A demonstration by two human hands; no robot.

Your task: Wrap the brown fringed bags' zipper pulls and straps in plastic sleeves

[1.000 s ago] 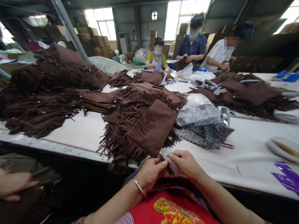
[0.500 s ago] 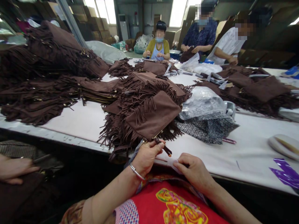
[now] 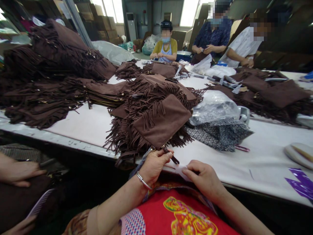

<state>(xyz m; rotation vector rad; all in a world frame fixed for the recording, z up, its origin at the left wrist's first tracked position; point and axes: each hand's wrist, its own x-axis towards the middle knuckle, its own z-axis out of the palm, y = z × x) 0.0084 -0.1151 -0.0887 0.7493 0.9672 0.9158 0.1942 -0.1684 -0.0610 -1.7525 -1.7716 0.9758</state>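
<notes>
A brown suede pouch (image 3: 163, 120) with fringe lies on top of a fringed pile at the table's front edge. From its near corner hangs a dark zipper pull (image 3: 174, 159), pinched between the thumb and fingers of my left hand (image 3: 154, 164), which wears a silver bangle. Just to the right, my right hand (image 3: 201, 178) pinches a small white piece (image 3: 183, 170) between thumb and forefinger. The two hands are apart, both at the table edge.
More brown pouches (image 3: 105, 89) are heaped at the left. Clear plastic (image 3: 215, 104) and a speckled grey cloth (image 3: 220, 132) lie right of the pile. A tape roll (image 3: 297, 153) sits far right. A co-worker's hands (image 3: 22, 173) are at lower left; three people stand or sit across the table.
The orange tip seen at the zipper pull's end no longer shows. At lower left, a co-worker's second hand with a striped, comb-like item has come into view. My hands have barely moved.
</notes>
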